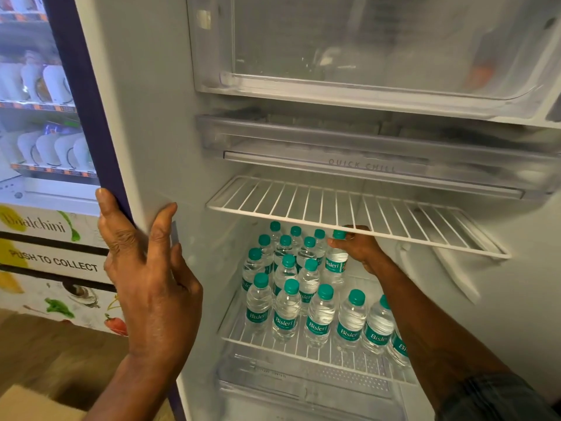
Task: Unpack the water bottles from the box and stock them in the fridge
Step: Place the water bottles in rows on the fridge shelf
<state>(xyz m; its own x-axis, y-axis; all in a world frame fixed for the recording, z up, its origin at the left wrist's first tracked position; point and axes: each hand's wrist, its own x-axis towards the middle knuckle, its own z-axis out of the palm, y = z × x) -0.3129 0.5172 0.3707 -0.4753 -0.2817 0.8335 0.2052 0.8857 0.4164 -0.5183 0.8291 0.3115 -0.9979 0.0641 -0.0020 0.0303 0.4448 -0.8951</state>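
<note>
Right hand reaches deep into the fridge, fingers wrapped round a water bottle just under its cap, upright beside the back rows on the lower shelf. Left hand clasps the door by its edge. Well over a dozen bottles stand there, so I'd say stocking is well along. Only a corner of the box shows, so how many are left I cannot tell.
</note>
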